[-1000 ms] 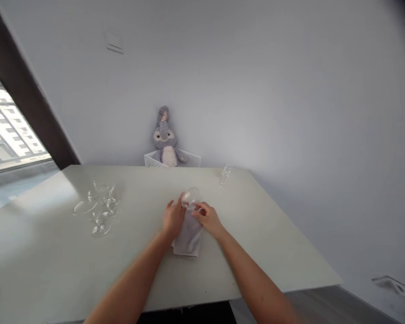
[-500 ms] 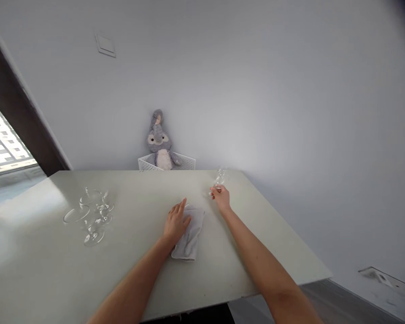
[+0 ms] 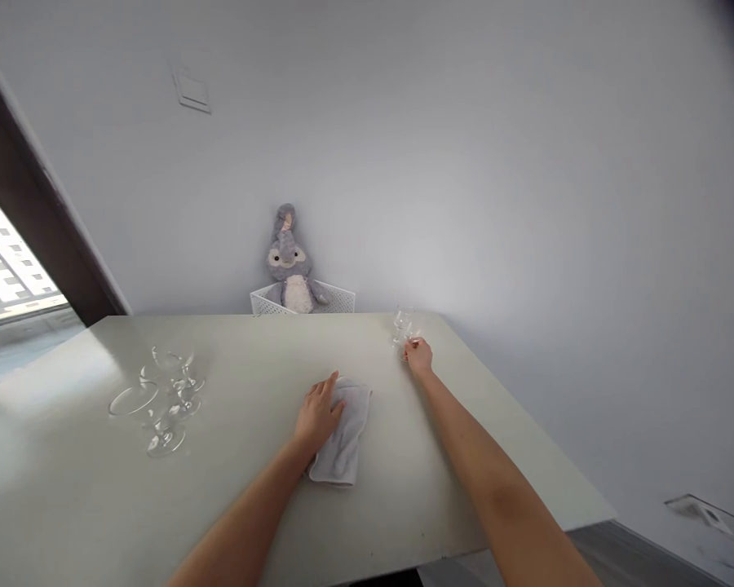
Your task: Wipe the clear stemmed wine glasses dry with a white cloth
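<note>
My left hand (image 3: 319, 414) lies with fingers stretched over the left edge of a folded grey-white cloth (image 3: 346, 447) on the table. Its thumb rests on the cloth. Farther off, at the right rear of the table, my right hand (image 3: 419, 356) has its fingers closed on a small clear stemmed glass (image 3: 412, 333), gripped low down; the fingers partly cover it. Just behind stands another clear glass (image 3: 400, 316), very close to the held one. To the left is a group of clear stemmed glasses (image 3: 166, 440), upright and overlapping in view.
The pale table (image 3: 238, 359) reaches to a grey-white wall. Behind its far edge a grey plush toy (image 3: 289, 259) sits in a white perforated basket (image 3: 340, 300). A window (image 3: 12, 261) with a dark frame is at the left.
My right hand has moved to the right with the glass, bringing it beside the glass at the rear. My left hand stays on the cloth. The view has shifted slightly.
</note>
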Available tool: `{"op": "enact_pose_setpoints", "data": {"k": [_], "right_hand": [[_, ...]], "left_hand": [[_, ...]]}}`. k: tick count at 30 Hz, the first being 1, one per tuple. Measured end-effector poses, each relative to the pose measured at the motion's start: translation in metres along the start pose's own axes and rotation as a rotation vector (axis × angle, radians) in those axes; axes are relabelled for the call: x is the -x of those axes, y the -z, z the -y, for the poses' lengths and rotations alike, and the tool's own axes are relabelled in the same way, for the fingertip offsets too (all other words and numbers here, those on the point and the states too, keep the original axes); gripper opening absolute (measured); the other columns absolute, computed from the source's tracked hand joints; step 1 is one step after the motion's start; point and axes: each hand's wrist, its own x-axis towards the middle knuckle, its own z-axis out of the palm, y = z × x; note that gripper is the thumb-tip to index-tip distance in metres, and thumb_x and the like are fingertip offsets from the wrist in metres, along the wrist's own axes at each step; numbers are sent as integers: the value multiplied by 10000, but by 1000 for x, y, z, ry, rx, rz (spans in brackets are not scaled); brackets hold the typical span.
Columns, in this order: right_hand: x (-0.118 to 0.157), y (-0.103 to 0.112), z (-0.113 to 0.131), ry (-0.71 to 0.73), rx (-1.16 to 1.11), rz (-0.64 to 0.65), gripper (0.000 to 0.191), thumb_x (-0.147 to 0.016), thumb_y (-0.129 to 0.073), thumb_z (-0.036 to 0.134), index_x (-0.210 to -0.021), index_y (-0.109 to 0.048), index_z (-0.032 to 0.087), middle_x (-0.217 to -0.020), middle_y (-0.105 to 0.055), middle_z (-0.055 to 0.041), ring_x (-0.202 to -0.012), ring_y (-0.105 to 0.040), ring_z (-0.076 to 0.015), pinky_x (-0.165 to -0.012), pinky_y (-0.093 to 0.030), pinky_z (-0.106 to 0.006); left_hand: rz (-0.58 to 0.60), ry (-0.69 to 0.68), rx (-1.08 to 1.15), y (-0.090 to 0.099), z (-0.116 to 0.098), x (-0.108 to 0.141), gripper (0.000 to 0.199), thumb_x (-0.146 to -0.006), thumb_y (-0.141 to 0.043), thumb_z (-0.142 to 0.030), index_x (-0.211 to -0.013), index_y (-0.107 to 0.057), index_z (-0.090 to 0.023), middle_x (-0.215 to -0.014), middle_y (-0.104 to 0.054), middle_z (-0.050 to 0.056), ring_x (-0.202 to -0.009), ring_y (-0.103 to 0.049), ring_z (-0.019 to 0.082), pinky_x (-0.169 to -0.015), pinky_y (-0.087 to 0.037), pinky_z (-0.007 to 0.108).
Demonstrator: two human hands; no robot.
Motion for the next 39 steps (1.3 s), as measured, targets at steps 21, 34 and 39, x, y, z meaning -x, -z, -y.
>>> {"op": "enact_pose_setpoints", "data": {"k": [21, 34, 39], "right_hand": [[185, 5, 44, 1096, 588, 1084, 244, -748, -481, 144, -920, -633, 226, -951, -591, -42, -859, -513, -160, -777, -372, -279], [158, -37, 64, -456, -599, 766, 148, -664, -588, 310, -696, -560, 168, -505, -550, 12, -481, -517, -143, -478, -408, -253], [158, -38, 69, -621, -649, 803, 187, -709, -531, 320, -749, -593, 148, -529, -604, -33, -531, -584, -183, -494, -461, -284]], "left_hand": [[-889, 582, 1318, 85, -39, 22, 319, -714, -537, -269, -1021, -453, -250, -908, -556, 13, -745, -542, 79, -709, -430, 250], [-1005, 831, 1827, 157, 73, 74, 476, -814, -159, -580, -1223, -69, -354, -1107, -490, 117, -887, -601, 208, -604, -508, 383], [-1005, 656, 1903, 157, 87, 72, 462, -784, -228, -630, -1083, -265, -279, -1148, -470, 139, -997, -558, 235, -656, -517, 413]]}}
